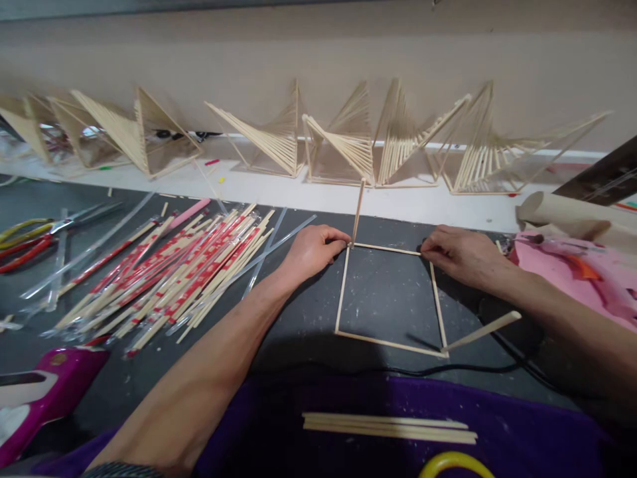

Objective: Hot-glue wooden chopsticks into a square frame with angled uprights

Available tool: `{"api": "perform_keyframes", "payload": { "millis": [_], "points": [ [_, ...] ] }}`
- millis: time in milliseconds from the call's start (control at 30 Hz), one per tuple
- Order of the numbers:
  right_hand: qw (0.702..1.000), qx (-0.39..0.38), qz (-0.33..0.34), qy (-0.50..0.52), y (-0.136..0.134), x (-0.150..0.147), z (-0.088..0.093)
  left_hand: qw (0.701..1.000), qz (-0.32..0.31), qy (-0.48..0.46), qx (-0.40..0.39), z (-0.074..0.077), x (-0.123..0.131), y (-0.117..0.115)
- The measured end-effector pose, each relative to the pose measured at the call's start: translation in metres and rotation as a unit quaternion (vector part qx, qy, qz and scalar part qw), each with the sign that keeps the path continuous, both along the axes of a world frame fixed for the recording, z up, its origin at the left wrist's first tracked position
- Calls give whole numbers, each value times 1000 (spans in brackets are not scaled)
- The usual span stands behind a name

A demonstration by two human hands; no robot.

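A square frame of thin wooden chopsticks [391,342] lies flat on the dark grey tabletop. One upright chopstick [357,212] rises from its far left corner, and a slanted chopstick [480,332] stands up from its near right corner. My left hand [318,251] is at the far left corner, thumb and forefinger pinched near the foot of the upright stick. At the far right corner, the closed fingertips of my right hand [455,255] grip the frame. Several loose chopsticks [391,428] rest on purple cloth close to me.
Twisted chopstick structures [343,143] line a white ledge [249,189] by the wall. Wrapped chopsticks [169,272] are heaped left, near scissors [34,242] and a magenta object [64,385]. Pink material [562,279] lies right. A black cable [448,370] crosses before the frame.
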State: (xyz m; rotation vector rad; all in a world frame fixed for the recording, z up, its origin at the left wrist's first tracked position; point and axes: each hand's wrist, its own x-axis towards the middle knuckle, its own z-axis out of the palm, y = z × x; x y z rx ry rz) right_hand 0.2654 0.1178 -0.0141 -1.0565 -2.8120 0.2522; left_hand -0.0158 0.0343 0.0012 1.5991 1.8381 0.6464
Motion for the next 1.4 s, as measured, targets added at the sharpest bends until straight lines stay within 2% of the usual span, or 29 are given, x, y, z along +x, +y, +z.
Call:
{"api": "perform_keyframes", "payload": {
  "millis": [400,667,733,800,900,1033,1400],
  "points": [
    [1000,4,-7,-3,-2,-2,1,989,74,-123,-26,-2,1,3],
    [1000,3,-13,-1,-2,-2,0,981,102,-168,8,-15,-9,7],
    [1000,3,-12,1,-2,-1,0,985,105,-135,28,-16,-14,8],
    [1000,4,-11,1,-1,-1,-1,993,85,-57,58,-14,-19,8],
    [1000,5,-10,-2,-1,-1,-1,994,12,65,87,-8,-21,7],
    [1000,3,-8,-8,0,-1,0,986,-61,136,69,-5,-15,4],
    [1000,3,-8,4,1,-1,-3,962,-36,249,110,-18,3,1]
  ]
}}
